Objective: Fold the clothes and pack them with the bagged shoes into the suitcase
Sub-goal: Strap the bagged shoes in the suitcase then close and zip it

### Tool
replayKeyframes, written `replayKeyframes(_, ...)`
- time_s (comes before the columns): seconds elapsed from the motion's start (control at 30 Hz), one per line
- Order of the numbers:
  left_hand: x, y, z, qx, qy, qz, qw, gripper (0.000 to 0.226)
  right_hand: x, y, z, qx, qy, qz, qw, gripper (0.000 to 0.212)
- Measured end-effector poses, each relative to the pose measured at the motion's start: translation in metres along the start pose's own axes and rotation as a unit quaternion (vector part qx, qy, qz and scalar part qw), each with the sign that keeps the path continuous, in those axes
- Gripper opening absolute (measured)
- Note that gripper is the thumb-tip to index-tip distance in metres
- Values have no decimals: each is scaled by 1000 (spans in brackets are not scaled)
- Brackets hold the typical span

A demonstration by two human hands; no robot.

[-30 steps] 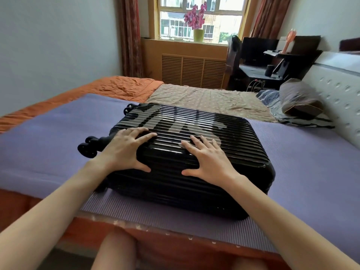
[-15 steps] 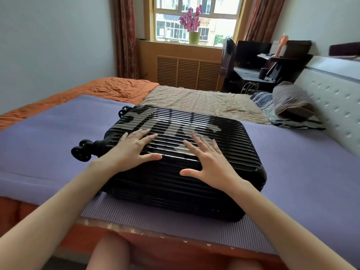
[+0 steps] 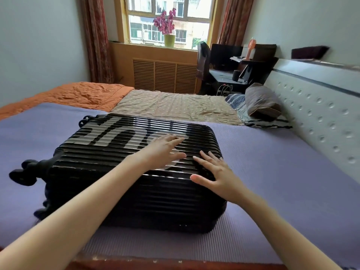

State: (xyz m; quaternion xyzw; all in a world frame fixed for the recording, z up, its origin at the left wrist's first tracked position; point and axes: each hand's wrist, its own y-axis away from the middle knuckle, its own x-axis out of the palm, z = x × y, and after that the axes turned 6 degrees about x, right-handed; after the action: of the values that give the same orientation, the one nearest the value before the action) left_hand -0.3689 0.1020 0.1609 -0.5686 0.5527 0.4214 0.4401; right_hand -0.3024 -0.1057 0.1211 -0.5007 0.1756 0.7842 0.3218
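The fingers (image 3: pixel 173 140) of the left hand (image 3: pixel 161 152) are lying straight and fanned apart, clamped on nothing, flat over the lid of the glossy black hard-shell suitcase (image 3: pixel 116 149). The right hand (image 3: pixel 218 174) is doing the same just beside it, fingers spread wide, thumb reaching out along the near right edge. Open palms like these are reading as steadying the case or feeling for its seam, not gripping; the left one is a little blurred, so whether it is pressing down I cannot tell. The suitcase is lying flat and closed, its rigid shell running in horizontal ribs that are catching the window light in bright bands, with rounded corners and black twin wheels (image 3: pixel 23 173) sticking out at the left end. It is sitting on a purple ribbed mat (image 3: pixel 282 172) spread over the bed (image 3: pixel 136 265), likely keeping wheels off the bedding and giving a level packing surface. No clothes or bagged shoes are showing anywhere, so I'm judging the packing as not begun, with opening the lid coming first. Beyond, a crumpled orange quilt (image 3: pixel 78 94), a beige dotted sheet (image 3: pixel 171 106) and a striped pillow (image 3: pixel 261 104) are lying near the dimpled grey padded headboard (image 3: pixel 321 117).
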Motion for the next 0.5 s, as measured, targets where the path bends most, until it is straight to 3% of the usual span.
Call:
replayKeyframes(0.07,15,-5,5,-14,-17,33,999,63,2,-3,-1,-2,7,-4,1000,95)
replayKeyframes(0.23,21,1,14,1,20,-3,1000,58,-4,-14,0,-6,-3,-40,999,109)
replayKeyframes(0.4,-4,1,32,16,185,-59,981,38,-15,-55,21,11,-13,-44,999,73)
replayKeyframes(0.5,-18,-5,63,-5,176,-99,979,33,-17,-93,39,2,-32,-18,999,62)
